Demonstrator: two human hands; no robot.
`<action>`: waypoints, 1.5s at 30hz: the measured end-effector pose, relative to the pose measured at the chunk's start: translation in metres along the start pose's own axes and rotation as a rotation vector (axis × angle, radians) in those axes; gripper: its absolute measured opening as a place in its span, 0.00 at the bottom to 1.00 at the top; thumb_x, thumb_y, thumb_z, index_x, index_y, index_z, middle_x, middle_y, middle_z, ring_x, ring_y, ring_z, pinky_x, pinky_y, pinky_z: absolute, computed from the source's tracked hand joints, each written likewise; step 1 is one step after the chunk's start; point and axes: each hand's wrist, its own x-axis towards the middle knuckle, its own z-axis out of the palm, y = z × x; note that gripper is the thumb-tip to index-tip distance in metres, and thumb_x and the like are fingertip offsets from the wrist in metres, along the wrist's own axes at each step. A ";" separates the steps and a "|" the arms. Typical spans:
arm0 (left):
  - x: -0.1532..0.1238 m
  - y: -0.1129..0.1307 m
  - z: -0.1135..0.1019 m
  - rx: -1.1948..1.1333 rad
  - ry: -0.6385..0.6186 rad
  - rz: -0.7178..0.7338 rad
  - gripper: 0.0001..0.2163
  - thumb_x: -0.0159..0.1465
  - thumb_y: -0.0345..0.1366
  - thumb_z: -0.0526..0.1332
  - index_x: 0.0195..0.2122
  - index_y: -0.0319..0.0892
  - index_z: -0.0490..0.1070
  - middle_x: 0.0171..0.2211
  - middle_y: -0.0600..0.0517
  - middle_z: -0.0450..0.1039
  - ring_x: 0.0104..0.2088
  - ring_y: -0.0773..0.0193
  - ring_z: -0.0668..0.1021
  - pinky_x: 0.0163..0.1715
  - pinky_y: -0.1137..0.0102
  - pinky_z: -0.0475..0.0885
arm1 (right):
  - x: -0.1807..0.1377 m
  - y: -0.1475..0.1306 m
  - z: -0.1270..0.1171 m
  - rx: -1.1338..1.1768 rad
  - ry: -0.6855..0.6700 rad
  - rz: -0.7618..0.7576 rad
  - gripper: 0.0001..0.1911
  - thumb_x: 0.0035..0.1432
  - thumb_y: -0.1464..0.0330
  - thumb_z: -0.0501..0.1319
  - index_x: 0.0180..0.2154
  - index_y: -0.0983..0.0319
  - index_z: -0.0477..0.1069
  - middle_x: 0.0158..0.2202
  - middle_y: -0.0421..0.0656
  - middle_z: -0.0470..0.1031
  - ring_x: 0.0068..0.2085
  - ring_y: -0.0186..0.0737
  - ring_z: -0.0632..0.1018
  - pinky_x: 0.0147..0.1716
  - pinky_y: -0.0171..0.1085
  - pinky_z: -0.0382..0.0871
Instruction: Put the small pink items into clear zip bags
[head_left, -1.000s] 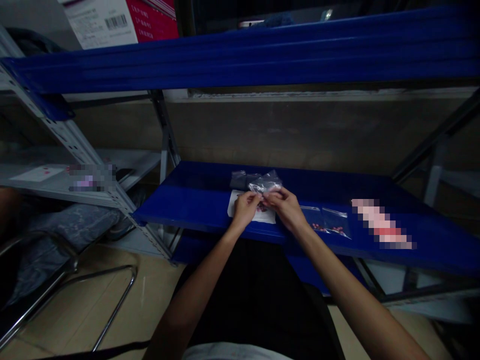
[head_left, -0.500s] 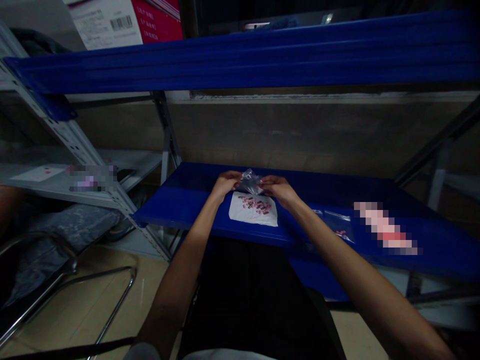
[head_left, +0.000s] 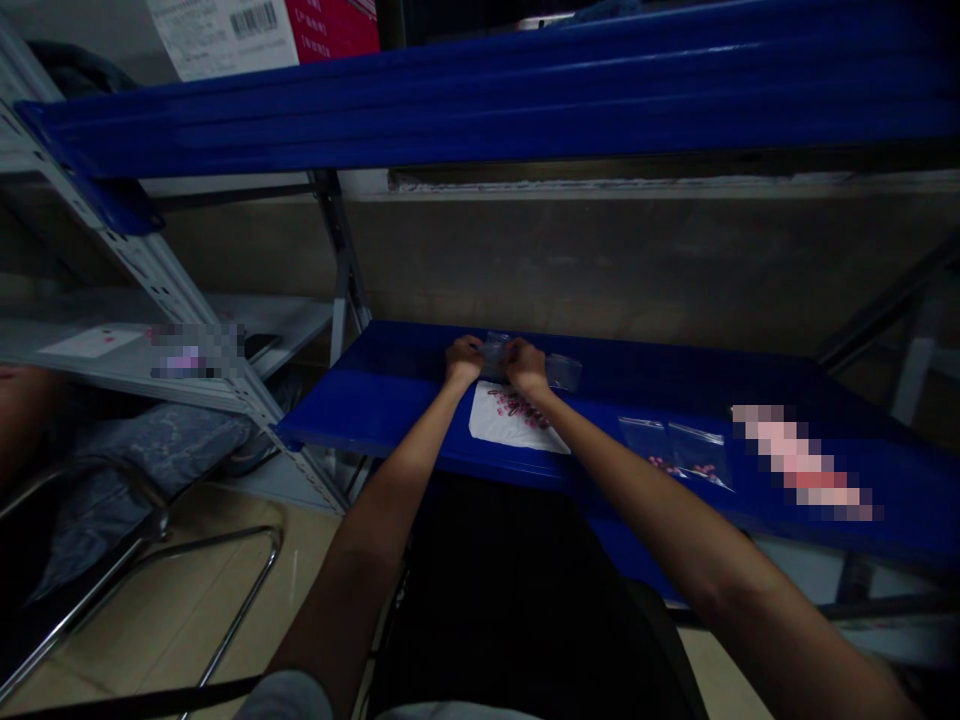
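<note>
Two hands side by side on the blue shelf (head_left: 390, 395), left hand (head_left: 463, 362) and right hand (head_left: 525, 366) both pinching a small clear bag (head_left: 495, 349), just behind the white sheet (head_left: 504, 428) strewn with pink pieces (head_left: 517, 405), two more clear bags (head_left: 679, 455) lying right of that sheet.

1. Both hands now sit farther back on the blue shelf (head_left: 390, 400), above the white sheet (head_left: 504, 425) in the frame, instead of over it as a second ago.
2. The left hand (head_left: 463, 360) and right hand (head_left: 525, 366) are closer together than half a second ago, both pinching a small clear bag (head_left: 495, 348).
3. The bag, held raised and crumpled earlier, is now low against the shelf.
4. The white sheet with its pink pieces (head_left: 517, 405), covered by the hands a second ago, is largely uncovered.
</note>
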 end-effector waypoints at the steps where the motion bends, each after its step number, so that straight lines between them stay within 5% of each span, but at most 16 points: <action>1: 0.000 -0.003 0.001 0.030 0.010 0.025 0.14 0.57 0.21 0.63 0.43 0.37 0.79 0.36 0.46 0.82 0.37 0.61 0.82 0.42 0.69 0.75 | 0.000 -0.001 0.000 -0.046 -0.010 -0.025 0.14 0.55 0.78 0.62 0.44 0.64 0.76 0.42 0.51 0.83 0.46 0.46 0.82 0.45 0.36 0.71; 13: -0.016 -0.023 0.007 0.206 0.083 0.270 0.10 0.63 0.26 0.62 0.43 0.39 0.80 0.42 0.43 0.80 0.46 0.56 0.79 0.54 0.64 0.71 | -0.020 -0.011 -0.009 -0.368 -0.071 -0.158 0.16 0.68 0.68 0.57 0.54 0.65 0.75 0.55 0.57 0.72 0.54 0.50 0.73 0.50 0.40 0.67; 20: -0.047 -0.006 0.004 0.197 0.131 0.357 0.14 0.65 0.24 0.58 0.47 0.41 0.79 0.47 0.42 0.77 0.50 0.56 0.77 0.58 0.63 0.68 | -0.062 0.034 -0.065 -0.338 -0.021 -0.284 0.16 0.63 0.70 0.58 0.51 0.64 0.77 0.48 0.53 0.74 0.51 0.49 0.74 0.55 0.43 0.65; 24: -0.083 0.025 0.027 0.154 -0.032 0.534 0.15 0.66 0.25 0.57 0.50 0.40 0.78 0.50 0.42 0.76 0.54 0.54 0.76 0.62 0.62 0.66 | -0.093 0.084 -0.121 -0.476 -0.011 -0.266 0.14 0.63 0.66 0.59 0.46 0.63 0.79 0.40 0.52 0.78 0.46 0.51 0.76 0.50 0.44 0.68; 30: -0.128 0.066 0.114 0.315 -0.509 0.798 0.15 0.71 0.38 0.57 0.53 0.37 0.76 0.49 0.42 0.76 0.53 0.54 0.77 0.61 0.62 0.68 | -0.115 0.131 -0.188 -0.595 -0.132 -0.042 0.09 0.58 0.71 0.60 0.37 0.60 0.80 0.31 0.48 0.82 0.32 0.46 0.81 0.30 0.37 0.65; 36: -0.146 0.084 0.163 0.556 -0.544 0.676 0.15 0.71 0.39 0.55 0.51 0.35 0.76 0.55 0.35 0.71 0.57 0.44 0.73 0.56 0.53 0.71 | -0.118 0.150 -0.208 -0.633 -0.156 0.031 0.09 0.59 0.69 0.61 0.36 0.60 0.81 0.30 0.49 0.83 0.31 0.47 0.82 0.29 0.37 0.66; 45: -0.136 0.082 0.138 0.391 -0.540 0.529 0.10 0.66 0.26 0.56 0.44 0.38 0.75 0.42 0.40 0.79 0.45 0.54 0.80 0.47 0.62 0.75 | -0.124 0.158 -0.219 -0.430 -0.144 0.069 0.07 0.55 0.66 0.63 0.34 0.58 0.80 0.31 0.46 0.83 0.30 0.46 0.82 0.29 0.37 0.68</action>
